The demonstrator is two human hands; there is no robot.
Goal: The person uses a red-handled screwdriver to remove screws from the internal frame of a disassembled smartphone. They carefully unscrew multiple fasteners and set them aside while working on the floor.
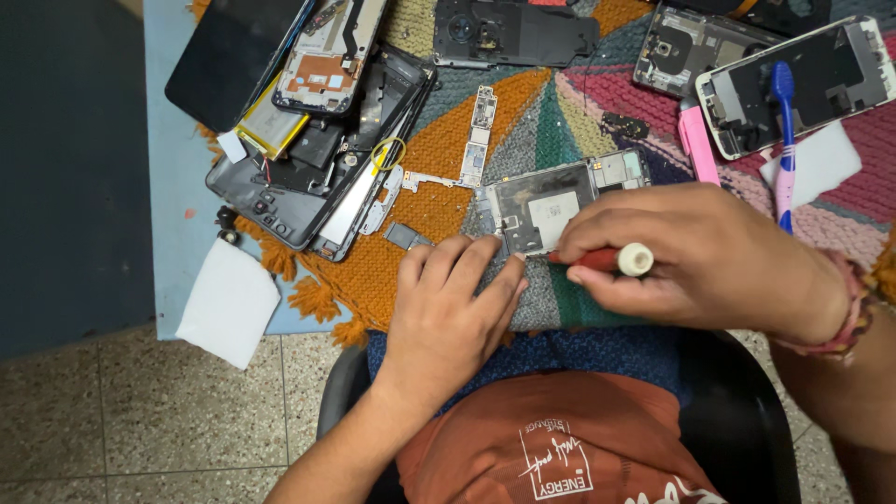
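Both hands work low over the woven mat (439, 177): the left hand (453, 303) lies flat, fingers spread, pressing the opened phone frame (546, 201) at the mat's near edge, and the right hand (700, 257) is closed around a red-handled screwdriver (605, 259). If the tip slips, it may scratch the exposed board; small screws could fall into the weave.

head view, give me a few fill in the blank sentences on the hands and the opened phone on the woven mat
1. The right hand holds a screwdriver with a ______ handle and a white end cap.
2. The left hand presses its fingers on the near edge of the opened ______ with bare circuit boards.
3. A blue ______ lies across the white-framed phone body at the far right.
4. The flat yellow battery pack lies in the pile of parts on the ______ side of the mat.

Missing words: red; phone; toothbrush; left
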